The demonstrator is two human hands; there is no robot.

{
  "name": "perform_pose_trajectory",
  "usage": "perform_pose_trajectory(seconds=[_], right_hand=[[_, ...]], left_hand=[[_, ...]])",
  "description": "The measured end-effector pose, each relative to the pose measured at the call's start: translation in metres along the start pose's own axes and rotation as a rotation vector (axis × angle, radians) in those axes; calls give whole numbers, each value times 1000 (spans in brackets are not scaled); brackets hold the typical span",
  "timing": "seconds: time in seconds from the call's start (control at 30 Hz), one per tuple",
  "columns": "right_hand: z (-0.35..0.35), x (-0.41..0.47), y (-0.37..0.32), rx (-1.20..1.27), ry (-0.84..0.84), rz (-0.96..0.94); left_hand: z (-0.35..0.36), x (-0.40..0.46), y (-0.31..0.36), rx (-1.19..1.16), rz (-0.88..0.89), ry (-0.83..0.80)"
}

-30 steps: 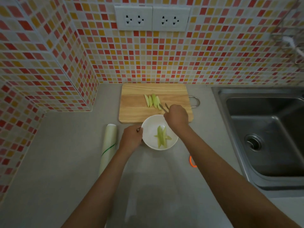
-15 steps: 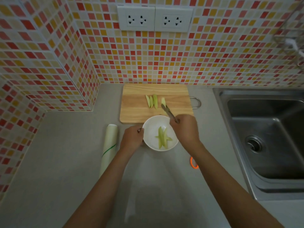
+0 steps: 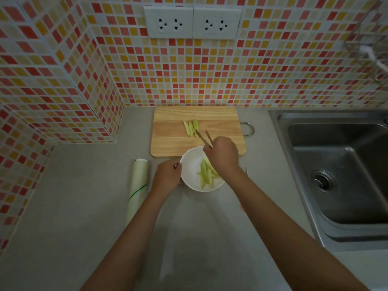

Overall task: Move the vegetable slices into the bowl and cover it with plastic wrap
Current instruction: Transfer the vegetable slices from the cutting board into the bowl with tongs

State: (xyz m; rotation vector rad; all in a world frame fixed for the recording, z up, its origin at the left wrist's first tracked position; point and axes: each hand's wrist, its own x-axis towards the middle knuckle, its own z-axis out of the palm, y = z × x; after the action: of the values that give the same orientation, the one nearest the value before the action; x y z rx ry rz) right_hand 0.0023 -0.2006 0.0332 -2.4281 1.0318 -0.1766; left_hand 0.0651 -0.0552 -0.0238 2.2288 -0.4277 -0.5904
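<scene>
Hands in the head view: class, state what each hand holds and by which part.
The right hand holds chopsticks by their upper ends, tips at the slices on the board. The left hand grips the bowl by its left rim.

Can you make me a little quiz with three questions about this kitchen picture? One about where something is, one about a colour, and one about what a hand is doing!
1. Where is the roll of plastic wrap?
A. In the sink
B. On the counter, left of the bowl
C. On the cutting board

2. What colour is the bowl?
A. White
B. Blue
C. Black

3. What is the right hand doing?
A. Resting empty and flat
B. Pulling wrap off the roll
C. Holding chopsticks

Answers:
1 B: the roll lies on the grey counter, beside the left hand.
2 A: its inside shows white around the green slices.
3 C: the chopsticks stick out of the fist toward the slices on the cutting board.
</scene>
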Motion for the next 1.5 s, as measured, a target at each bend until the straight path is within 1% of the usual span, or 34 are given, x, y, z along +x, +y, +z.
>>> perform_pose_trajectory(seconds=[0.13,0.33,0.53,0.63,0.7,0.77,0.83,0.9,0.97,1.07,1.13,1.2,1.33,1.4,1.5], right_hand=[[24,39,-18,-115,-71,-15],[32,55,-18,-76,-77,1],[7,33,-4,127,-29,-4],[-10,0,4,240,47,-24],[-17,-32,13,270,58,-44],[-18,-64,25,229,30,-68],[-14,-87,38,135,-36,-71],[-7,-102,46,35,-112,-43],[-4,-109,48,-46,-133,-20],[-10,-93,37,9,-51,-33],[-14,-64,22,114,-8,-1],[-12,-26,7,163,-6,36],[8,33,-19,87,-53,57],[20,46,-26,27,-94,47],[31,53,-32,-52,-113,36]], left_hand=[[-2,-1,1,1,-6,-11],[-3,-1,2,4,-1,-9],[-2,0,2,28,21,2],[-2,1,1,17,20,-2],[-1,1,1,14,19,0],[-1,1,0,6,17,3],[-1,1,0,-3,16,8],[-1,1,0,5,21,14],[0,2,0,15,26,12],[0,4,1,23,17,2],[0,4,0,27,11,-6],[-1,3,-1,26,11,-7],[-1,2,-1,9,16,-8],[-1,2,-1,2,17,-9],[-1,2,-3,-9,13,-16]])
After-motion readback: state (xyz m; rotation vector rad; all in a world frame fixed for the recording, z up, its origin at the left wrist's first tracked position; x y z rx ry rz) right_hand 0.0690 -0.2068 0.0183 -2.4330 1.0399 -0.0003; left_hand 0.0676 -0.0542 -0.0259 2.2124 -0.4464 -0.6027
